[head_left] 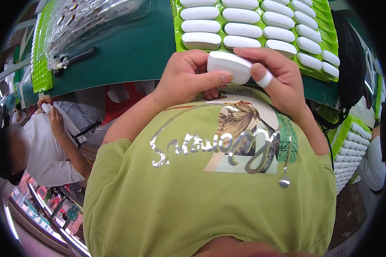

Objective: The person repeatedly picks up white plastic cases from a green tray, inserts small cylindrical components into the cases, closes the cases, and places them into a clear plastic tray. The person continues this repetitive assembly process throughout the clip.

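Note:
A white, rounded oblong case point(230, 64), which looks like an earbud charging case, is held up in front of my chest at the table's near edge. A thin seam runs along its side, and its lid looks closed. My left hand point(186, 77) grips its left end, thumb lying across the front and the other fingers behind. At the right end, my right hand point(283, 77) has its index finger on the top edge and its thumb bent close to the side. A white wrap point(265, 79) covers part of that thumb.
Beyond my hands, a bright green tray point(178, 44) holds rows of similar white cases on the green table point(128, 51). At left lie a dark-handled tool point(73, 59) and clear plastic trays point(103, 17). A co-worker point(51, 137) sits at left; another filled tray point(341, 132) stands at right.

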